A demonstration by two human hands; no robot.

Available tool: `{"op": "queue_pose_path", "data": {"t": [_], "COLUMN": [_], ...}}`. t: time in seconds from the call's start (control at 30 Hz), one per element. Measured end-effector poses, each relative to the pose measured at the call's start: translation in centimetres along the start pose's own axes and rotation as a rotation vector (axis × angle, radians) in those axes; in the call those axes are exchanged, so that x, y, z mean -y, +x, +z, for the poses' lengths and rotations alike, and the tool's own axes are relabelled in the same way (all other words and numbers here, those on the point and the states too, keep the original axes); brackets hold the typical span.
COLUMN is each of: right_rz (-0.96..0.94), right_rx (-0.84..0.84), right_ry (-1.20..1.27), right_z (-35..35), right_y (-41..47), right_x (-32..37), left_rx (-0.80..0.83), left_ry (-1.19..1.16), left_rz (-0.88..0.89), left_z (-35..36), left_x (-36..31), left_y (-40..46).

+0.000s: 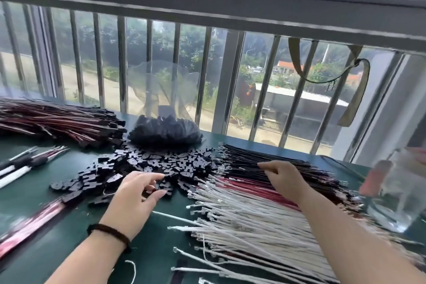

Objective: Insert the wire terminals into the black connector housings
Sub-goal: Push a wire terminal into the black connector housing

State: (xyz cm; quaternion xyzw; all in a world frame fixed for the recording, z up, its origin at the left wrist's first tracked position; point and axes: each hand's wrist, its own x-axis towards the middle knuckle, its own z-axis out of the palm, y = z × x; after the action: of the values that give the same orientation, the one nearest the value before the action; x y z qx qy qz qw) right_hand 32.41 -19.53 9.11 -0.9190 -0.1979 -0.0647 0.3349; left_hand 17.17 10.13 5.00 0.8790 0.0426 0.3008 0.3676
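Observation:
A heap of small black connector housings [147, 166] lies spread across the middle of the green table [30, 193]. My left hand [136, 193] reaches into its near edge, fingers curled over a housing. To the right lies a fan of wires with metal terminals: black wires [288, 168] farthest, red wires [253, 188] in the middle, white wires [249, 226] nearest. My right hand [281, 176] rests on the black wires and pinches one between thumb and fingertips.
A clear bag of more housings [164, 132] stands behind the heap. Finished wire bundles [57, 120] are piled at far left, with loose assemblies [27, 166] below them. A clear glass container [396, 193] sits at the right edge. A barred window [207, 76] runs along the table's far side.

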Motion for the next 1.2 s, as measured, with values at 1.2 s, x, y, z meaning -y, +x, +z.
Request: {"op": "queue_pose_path", "data": {"t": [1.2], "right_rz": [-0.269], "right_rx": [0.007], "right_ry": [-0.135], "right_z": [1.5], "right_y": [-17.5], "right_x": [6.9], "left_rx": [0.391], "left_ry": [-0.551], "left_rz": [-0.25], "left_z": [1.9], "left_x": [-6.8], "left_y": [-7.8]}}
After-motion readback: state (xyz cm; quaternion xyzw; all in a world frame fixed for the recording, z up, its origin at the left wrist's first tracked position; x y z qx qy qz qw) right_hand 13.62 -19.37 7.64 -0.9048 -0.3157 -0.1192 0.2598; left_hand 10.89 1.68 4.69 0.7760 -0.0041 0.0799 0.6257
